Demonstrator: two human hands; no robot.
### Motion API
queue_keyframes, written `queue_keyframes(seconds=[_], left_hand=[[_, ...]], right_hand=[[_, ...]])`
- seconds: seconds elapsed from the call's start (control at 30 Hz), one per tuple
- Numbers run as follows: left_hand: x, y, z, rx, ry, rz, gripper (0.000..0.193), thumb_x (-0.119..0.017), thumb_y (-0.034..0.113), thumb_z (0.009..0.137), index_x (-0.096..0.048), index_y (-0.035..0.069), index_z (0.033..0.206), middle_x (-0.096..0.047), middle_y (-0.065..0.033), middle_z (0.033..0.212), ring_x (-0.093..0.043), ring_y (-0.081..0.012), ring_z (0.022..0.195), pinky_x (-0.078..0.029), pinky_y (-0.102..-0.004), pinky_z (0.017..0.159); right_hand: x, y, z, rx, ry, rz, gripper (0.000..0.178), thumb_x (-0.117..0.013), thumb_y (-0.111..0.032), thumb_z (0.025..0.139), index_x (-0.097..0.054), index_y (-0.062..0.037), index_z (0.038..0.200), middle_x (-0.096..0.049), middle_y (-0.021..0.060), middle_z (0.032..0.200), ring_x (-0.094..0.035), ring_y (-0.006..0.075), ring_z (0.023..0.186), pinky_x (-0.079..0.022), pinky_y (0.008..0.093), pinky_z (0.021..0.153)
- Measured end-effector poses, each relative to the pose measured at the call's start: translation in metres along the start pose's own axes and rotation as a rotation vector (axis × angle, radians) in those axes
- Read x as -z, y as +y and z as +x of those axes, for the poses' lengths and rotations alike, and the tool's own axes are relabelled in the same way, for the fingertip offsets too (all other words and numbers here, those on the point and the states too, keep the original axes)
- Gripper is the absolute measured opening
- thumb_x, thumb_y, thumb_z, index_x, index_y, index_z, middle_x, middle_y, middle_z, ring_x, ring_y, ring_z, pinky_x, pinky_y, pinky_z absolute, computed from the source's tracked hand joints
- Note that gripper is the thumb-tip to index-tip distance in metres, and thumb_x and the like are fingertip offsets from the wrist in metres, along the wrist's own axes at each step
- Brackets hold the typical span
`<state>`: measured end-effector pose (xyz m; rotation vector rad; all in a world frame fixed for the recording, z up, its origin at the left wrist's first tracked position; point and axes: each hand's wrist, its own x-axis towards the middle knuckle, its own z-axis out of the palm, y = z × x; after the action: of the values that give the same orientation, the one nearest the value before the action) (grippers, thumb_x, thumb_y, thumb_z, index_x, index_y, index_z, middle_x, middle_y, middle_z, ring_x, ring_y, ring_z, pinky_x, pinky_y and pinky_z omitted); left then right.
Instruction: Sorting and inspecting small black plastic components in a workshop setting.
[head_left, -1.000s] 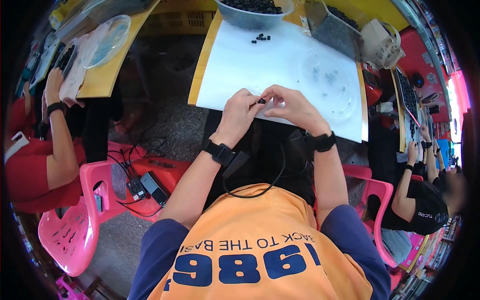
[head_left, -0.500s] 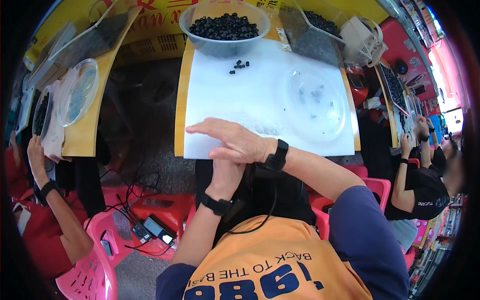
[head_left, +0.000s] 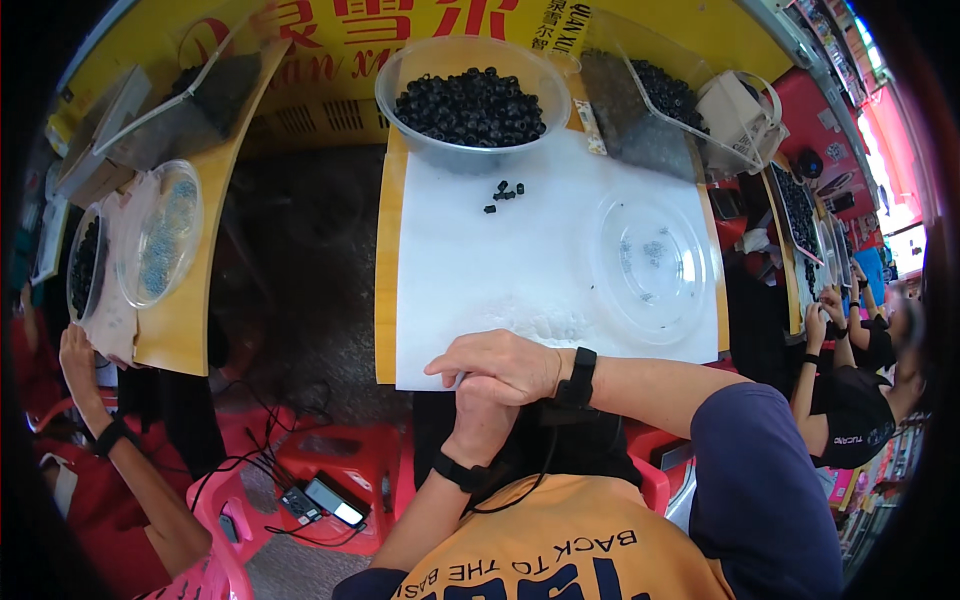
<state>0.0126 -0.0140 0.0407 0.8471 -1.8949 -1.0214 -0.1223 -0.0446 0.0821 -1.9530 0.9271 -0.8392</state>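
Observation:
My right hand lies across the top of my left hand, at the near edge of a white foam sheet. The right hand's fingers reach out to the left, slightly bent, and hold no object that I can see. Beneath it, the left hand's fingers are mostly hidden. Each wrist wears a black band. On the far part of the sheet lie several small black pieces. Behind them stands a clear round tub filled with black pieces. At the sheet's right rests a clear plastic lid with small bits on it.
A clear bin of black pieces and a white bag stand at the back right. On the left, a person's hand is beside a tub of black pieces. A red stool holds devices and cables. More people work at right.
The view has shifted, so the table and tub sit lower in the picture. My right hand's fingers, straighter before, now bend down over my left hand.

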Motion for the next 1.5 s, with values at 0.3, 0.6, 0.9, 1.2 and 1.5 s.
queue_keyframes(seconds=[0.3, 0.6, 0.9, 1.2, 1.5], left_hand=[[0.005, -0.005, 0.009, 0.005, -0.041, -0.027, 0.022, -0.070, 0.001, 0.082, -0.066, -0.006, 0.103, -0.064, -0.0148, 0.090, -0.064, -0.0328, 0.084, -0.050, -0.0377, 0.073], [0.042, 0.016, 0.017, 0.670, -0.186, -1.028, 0.023, -0.063, 0.020, 0.100, -0.071, -0.001, 0.097, -0.061, 0.0027, 0.077, -0.050, -0.0034, 0.064, -0.039, -0.0185, 0.056], [0.031, 0.022, 0.004, 0.753, -0.318, -1.002, 0.029, -0.067, 0.026, 0.097, -0.065, 0.007, 0.075, -0.056, 0.0037, 0.070, -0.045, -0.0043, 0.060, -0.032, -0.0205, 0.053], [0.020, 0.014, 0.006, 0.804, -0.375, -1.191, 0.032, -0.058, 0.030, 0.103, -0.068, -0.001, 0.107, -0.065, -0.0002, 0.084, -0.058, -0.0074, 0.072, -0.048, -0.0201, 0.063], [0.027, 0.011, 0.014, 0.721, -0.413, -1.301, 0.042, -0.051, 0.031, 0.106, -0.063, -0.006, 0.121, -0.065, -0.0024, 0.089, -0.060, -0.0069, 0.079, -0.051, -0.0195, 0.069]], right_hand=[[0.001, -0.005, 0.009, -0.077, 0.243, 0.068, 0.033, -0.048, -0.019, 0.101, -0.065, 0.0022, 0.119, -0.069, 0.0126, 0.112, -0.065, 0.0213, 0.105, -0.048, 0.0347, 0.098], [0.026, -0.079, -0.074, -0.412, 0.336, -0.108, 0.030, -0.065, -0.013, 0.095, -0.069, -0.0078, 0.124, -0.066, 0.0039, 0.105, -0.053, 0.0110, 0.081, -0.045, 0.0251, 0.073], [-0.009, -0.081, -0.086, -0.274, 0.452, -0.206, 0.026, -0.073, -0.016, 0.087, -0.068, -0.0022, 0.109, -0.064, 0.0114, 0.095, -0.059, 0.0231, 0.079, -0.050, 0.0322, 0.072], [0.028, -0.092, -0.084, -0.303, 0.407, -0.270, 0.024, -0.071, -0.017, 0.090, -0.070, -0.0009, 0.107, -0.069, 0.0119, 0.101, -0.066, 0.0228, 0.089, -0.051, 0.0318, 0.076], [0.297, -0.086, -0.070, -0.532, 0.895, -0.916, 0.070, -0.078, -0.030, 0.081, -0.054, 0.0061, 0.136, -0.066, 0.0232, 0.121, -0.070, 0.0249, 0.096, -0.054, 0.0326, 0.084]])
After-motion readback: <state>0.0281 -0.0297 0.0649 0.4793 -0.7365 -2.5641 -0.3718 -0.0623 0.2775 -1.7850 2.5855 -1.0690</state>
